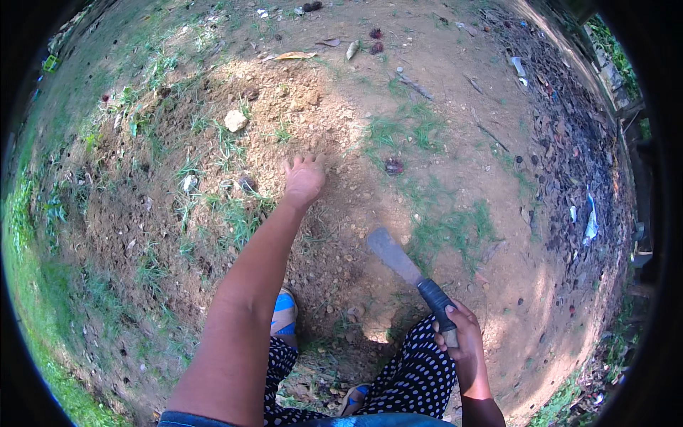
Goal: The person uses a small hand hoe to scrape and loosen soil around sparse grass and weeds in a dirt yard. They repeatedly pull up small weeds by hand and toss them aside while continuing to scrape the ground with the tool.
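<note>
My left hand [305,180] reaches out to the loose, crumbly soil [284,107]. Its fingers are spread and their tips rest on or in the dirt, with no object visible in them. Down at the right, my right hand [462,331] is wrapped round the dark, taped handle of a short machete [393,256]. The broad grey blade points up and left, above the bare ground between my hands. A pale stone [235,120] lies just beyond my left hand, to its left. Grass tufts [238,217] grow beside my left forearm.
My feet in blue-strapped sandals [284,313] stand close below the worked soil. A dark red, spiky husk [393,166] lies right of my left hand. Dry leaves [569,178] and white scraps [591,219] cover the far right. Green grass [43,320] borders the left.
</note>
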